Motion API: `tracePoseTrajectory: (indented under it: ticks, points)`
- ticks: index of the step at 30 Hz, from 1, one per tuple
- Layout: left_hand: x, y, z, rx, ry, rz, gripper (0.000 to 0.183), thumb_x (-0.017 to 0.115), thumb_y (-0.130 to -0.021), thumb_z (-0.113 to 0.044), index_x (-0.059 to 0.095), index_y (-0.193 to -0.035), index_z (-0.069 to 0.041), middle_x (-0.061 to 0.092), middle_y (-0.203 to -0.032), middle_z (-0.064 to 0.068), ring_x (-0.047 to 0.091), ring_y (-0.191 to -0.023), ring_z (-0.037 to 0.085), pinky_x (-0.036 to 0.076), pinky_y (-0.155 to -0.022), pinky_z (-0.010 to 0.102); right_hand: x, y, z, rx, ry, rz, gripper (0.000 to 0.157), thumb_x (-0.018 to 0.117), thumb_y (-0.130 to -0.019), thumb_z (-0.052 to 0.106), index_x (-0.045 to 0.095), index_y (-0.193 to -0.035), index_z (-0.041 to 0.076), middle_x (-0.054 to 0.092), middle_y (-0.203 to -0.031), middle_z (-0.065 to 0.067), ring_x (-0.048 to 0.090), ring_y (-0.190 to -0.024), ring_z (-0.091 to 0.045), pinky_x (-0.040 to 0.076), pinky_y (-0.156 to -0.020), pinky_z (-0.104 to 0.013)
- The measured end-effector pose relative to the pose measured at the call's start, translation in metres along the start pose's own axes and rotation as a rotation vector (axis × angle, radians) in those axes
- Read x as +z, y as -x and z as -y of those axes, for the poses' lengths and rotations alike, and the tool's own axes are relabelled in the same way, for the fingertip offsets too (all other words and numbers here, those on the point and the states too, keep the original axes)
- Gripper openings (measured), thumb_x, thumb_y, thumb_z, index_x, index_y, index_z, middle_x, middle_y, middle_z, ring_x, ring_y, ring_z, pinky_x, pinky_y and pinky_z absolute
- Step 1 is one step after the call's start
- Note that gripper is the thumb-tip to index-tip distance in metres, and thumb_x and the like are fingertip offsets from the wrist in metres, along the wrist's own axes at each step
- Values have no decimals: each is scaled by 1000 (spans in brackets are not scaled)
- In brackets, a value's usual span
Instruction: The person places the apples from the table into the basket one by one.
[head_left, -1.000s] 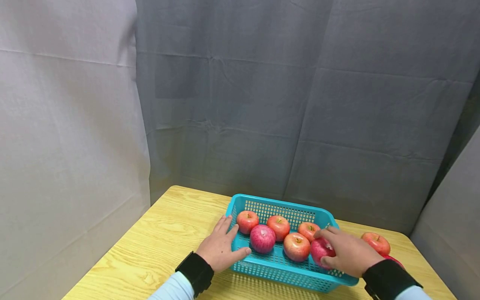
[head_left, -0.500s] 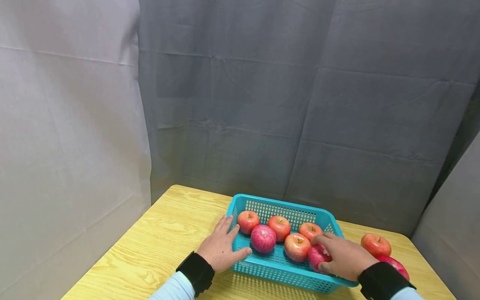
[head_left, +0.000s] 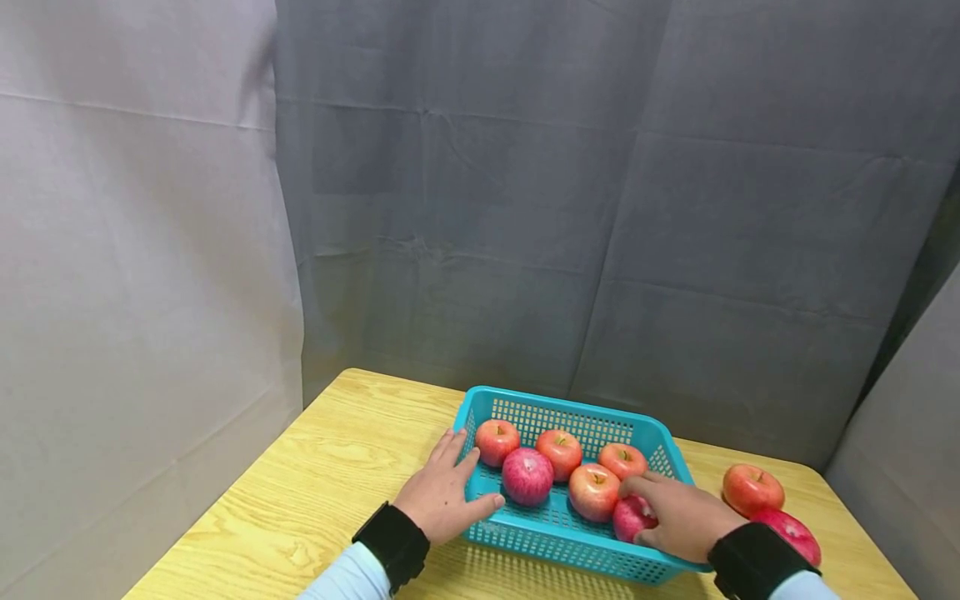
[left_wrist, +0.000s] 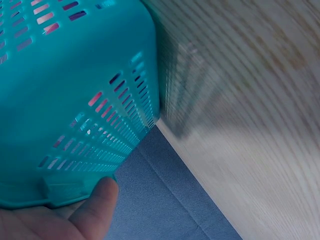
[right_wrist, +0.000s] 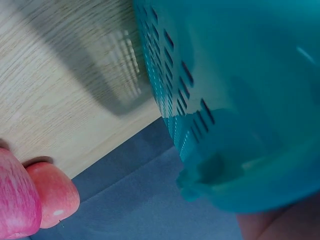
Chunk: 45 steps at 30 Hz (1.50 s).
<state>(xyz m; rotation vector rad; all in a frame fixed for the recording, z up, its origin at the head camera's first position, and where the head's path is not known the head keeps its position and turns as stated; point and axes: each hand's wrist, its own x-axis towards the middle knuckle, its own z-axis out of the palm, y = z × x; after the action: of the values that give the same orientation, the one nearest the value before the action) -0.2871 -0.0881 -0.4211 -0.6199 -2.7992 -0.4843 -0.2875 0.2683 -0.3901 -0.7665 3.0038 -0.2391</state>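
Note:
A turquoise plastic basket (head_left: 555, 543) stands on the table with several apples inside. My right hand (head_left: 678, 517) reaches over its right end and grips a dark pink apple (head_left: 632, 518) low in the front right corner; the palm side is hidden. My left hand (head_left: 442, 496) rests at the basket's left end, fingers spread along the rim and thumb stretched over the near corner. Another dark pink apple (head_left: 527, 477) lies left of centre among orange-red apples, one being the front apple (head_left: 594, 492). In the left wrist view, a fingertip (left_wrist: 102, 200) touches the basket's edge.
Right of the basket, an orange-red apple (head_left: 753, 489) and a dark pink apple (head_left: 787, 536) lie on the wooden table (head_left: 360, 450). Grey cloth (head_left: 480, 208) hangs behind the table, and pale cloth (head_left: 142, 250) hangs on the left.
My right hand has lowered the dark pink apple slightly toward the left and the front of the basket. More of the dark pink apple outside shows now. My left hand has stayed in place.

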Motion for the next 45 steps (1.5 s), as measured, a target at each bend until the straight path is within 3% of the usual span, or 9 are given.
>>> tracePoseTrajectory:
  ticks: [5,24,37,45]
  points:
    - [1,0,1,-2,4,-5,87,41,-83,-74,41,-143,-11,23,-153,11,10,-138,28,44,-96,50,2,-1,0,-70,29,-42,44,78,-73,29,59,-112,22,53,-95,6,48,-80,-14,50,-68,-40]
    - [2,0,1,-2,10,-3,87,40,-83,-75,43,-142,-11,23,-153,11,11,-138,28,45,-95,51,9,-5,0,-175,46,-93,36,80,-71,26,59,-100,21,53,-87,8,47,-76,-11,49,-66,-35]
    - [1,-1,-1,6,-4,2,89,36,-83,-77,45,-141,-11,23,-153,12,10,-138,28,42,-98,51,7,-3,-2,-195,42,-101,31,77,-74,28,59,-99,23,50,-83,10,46,-75,-9,45,-62,-31]
    - [1,0,0,5,-7,-2,86,39,-84,-75,45,-141,-10,22,-154,11,9,-139,28,43,-97,51,2,0,-3,-190,44,-64,32,75,-77,30,60,-104,22,55,-94,8,49,-82,-12,49,-70,-37]
